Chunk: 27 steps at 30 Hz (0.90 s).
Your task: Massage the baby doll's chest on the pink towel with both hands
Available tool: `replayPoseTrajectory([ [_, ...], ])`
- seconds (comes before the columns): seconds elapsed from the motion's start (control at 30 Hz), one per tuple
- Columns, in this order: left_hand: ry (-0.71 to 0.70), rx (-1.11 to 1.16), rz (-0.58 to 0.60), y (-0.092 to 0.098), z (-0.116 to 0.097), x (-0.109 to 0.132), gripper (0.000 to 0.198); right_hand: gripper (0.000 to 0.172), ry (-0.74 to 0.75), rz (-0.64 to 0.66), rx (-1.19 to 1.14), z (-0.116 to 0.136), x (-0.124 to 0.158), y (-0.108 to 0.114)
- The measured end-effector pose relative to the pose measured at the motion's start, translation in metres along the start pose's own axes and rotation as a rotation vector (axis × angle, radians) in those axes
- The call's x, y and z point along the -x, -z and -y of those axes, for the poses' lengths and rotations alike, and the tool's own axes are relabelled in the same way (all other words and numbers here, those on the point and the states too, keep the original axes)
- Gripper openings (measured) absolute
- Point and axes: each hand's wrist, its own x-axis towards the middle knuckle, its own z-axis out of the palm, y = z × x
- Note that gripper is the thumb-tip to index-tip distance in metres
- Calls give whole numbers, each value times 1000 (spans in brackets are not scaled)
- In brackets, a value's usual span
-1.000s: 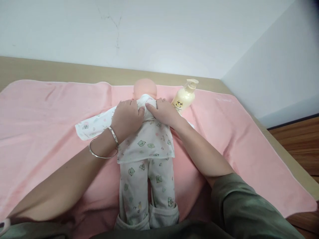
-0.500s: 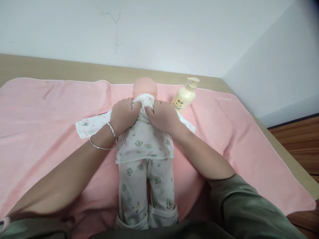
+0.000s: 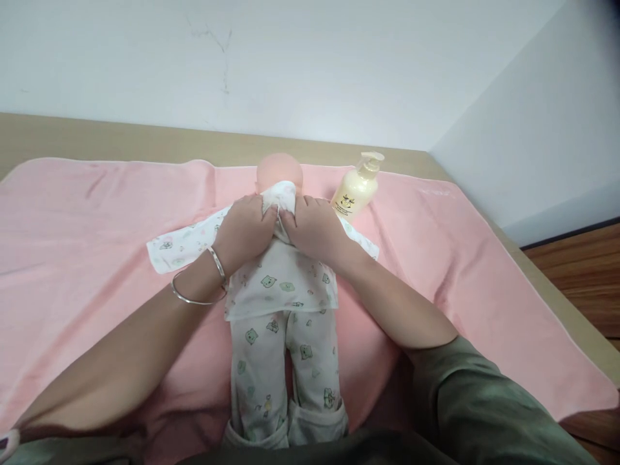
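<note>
A baby doll [image 3: 279,169] lies lengthwise in front of me, its bald head at the far end. It wears a white printed shirt [image 3: 281,274] with both sleeves spread sideways, and matching trousers [image 3: 261,361]. My left hand [image 3: 247,226], with a silver bangle at its wrist, is closed on the shirt's collar. On the other side of the neck, my right hand [image 3: 317,226] also grips the collar cloth. My thumbs nearly meet in the middle, and the cloth between them is bunched up over the doll's lower face. My other fingertips are hidden.
A pale yellow pump bottle [image 3: 356,187] stands just right of the doll's head. Beneath everything, a pink blanket [image 3: 87,258] covers most of the wooden table [image 3: 145,139]. A white wall [image 3: 310,64] rises behind, and brown wooden furniture [image 3: 581,278] is at the right.
Both hands have drawn slightly closer together at the collar, and the cloth between them is bunched more narrowly and upward. The bottle and the trousers stay in place.
</note>
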Motion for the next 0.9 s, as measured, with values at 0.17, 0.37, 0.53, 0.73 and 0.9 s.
replayPoseTrajectory([
  [0.17,93,28,63,6,7,-11,40,60,48,-64,47,11,17,-2],
  [0.37,-40,-164,-37,5,-14,12,36,52,-57,64,-133,-8,-7,7],
  [0.53,-52,-58,-87,4,-17,18,22,54,-42,51,-31,-7,-5,7],
  [0.73,126,123,13,6,0,-5,20,63,86,-13,121,14,26,2],
  [0.9,1,-9,-74,-6,4,-2,26,53,79,-44,-5,6,13,-4],
])
